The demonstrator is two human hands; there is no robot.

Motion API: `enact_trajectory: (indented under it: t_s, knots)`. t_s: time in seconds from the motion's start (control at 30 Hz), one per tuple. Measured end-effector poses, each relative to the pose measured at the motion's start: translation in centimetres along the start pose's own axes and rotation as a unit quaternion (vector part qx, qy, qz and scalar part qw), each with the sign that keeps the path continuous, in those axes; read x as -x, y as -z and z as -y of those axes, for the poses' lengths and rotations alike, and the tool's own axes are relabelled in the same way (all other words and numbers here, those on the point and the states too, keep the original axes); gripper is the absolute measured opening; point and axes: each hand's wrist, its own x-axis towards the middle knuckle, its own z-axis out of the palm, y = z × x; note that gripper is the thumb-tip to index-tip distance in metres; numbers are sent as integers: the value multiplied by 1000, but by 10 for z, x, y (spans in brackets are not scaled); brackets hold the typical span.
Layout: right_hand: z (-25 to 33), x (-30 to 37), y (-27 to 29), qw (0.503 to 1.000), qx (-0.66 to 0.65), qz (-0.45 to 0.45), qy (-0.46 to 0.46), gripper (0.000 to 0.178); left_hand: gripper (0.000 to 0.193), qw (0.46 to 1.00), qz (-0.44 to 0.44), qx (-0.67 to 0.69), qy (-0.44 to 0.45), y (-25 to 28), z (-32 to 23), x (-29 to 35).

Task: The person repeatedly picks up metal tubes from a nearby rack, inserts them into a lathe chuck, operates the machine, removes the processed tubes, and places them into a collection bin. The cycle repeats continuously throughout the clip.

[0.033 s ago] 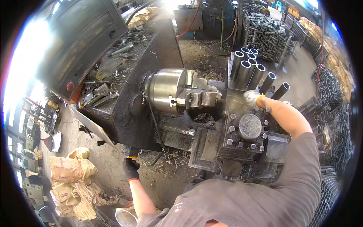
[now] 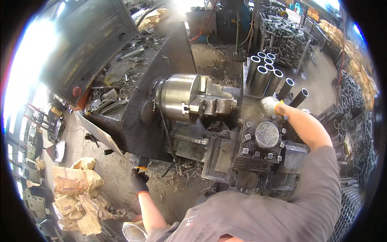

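My left hand (image 2: 140, 181), in a dark glove with an orange cuff, is closed beside the lower front of the lathe, against a dark part with a yellow tip (image 2: 141, 167). What its fingers grip is too small to make out. My right hand (image 2: 270, 105), in a white glove with a yellow cuff, is curled behind the square tool post (image 2: 266, 135); its grip is hidden. Several dark metal tubes (image 2: 262, 78) with bright cut ends stand just beyond it. The lathe's steel chuck (image 2: 177, 97) with its jaws (image 2: 215, 104) faces the tool post.
Metal shavings and loose scrap lie on the headstock top (image 2: 117, 78). Paper sacks (image 2: 76, 181) are piled on the floor at left. A wire cage of metal parts (image 2: 282, 40) stands at the far right, and more tubes (image 2: 336, 121) are stacked at my right.
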Motion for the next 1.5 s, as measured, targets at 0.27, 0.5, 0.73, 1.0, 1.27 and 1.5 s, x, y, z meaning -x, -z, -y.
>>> enact_trajectory:
  t_s: [0.27,0.5,0.73,1.0,1.27,1.5]
  knots:
    - [14,145,42,819,-356,-422,-156,45,32,541,-183,-300,-764,-120,-192,122]
    - [131,291,65,612,-411,-668,-102,17,66,594,-145,-608,-506,-274,-375,75]
    - [212,321,-14,728,-566,-385,37,50,68,602,-119,-572,-544,-292,-382,64]
    - [255,248,-122,812,-404,-419,-48,45,26,615,153,-270,-725,-176,-148,181]
    - [250,236,-152,753,-452,-478,-27,50,40,743,146,-652,37,161,224,204]
    - [257,246,-131,770,-480,-419,-26,39,43,617,201,-750,131,403,361,319]
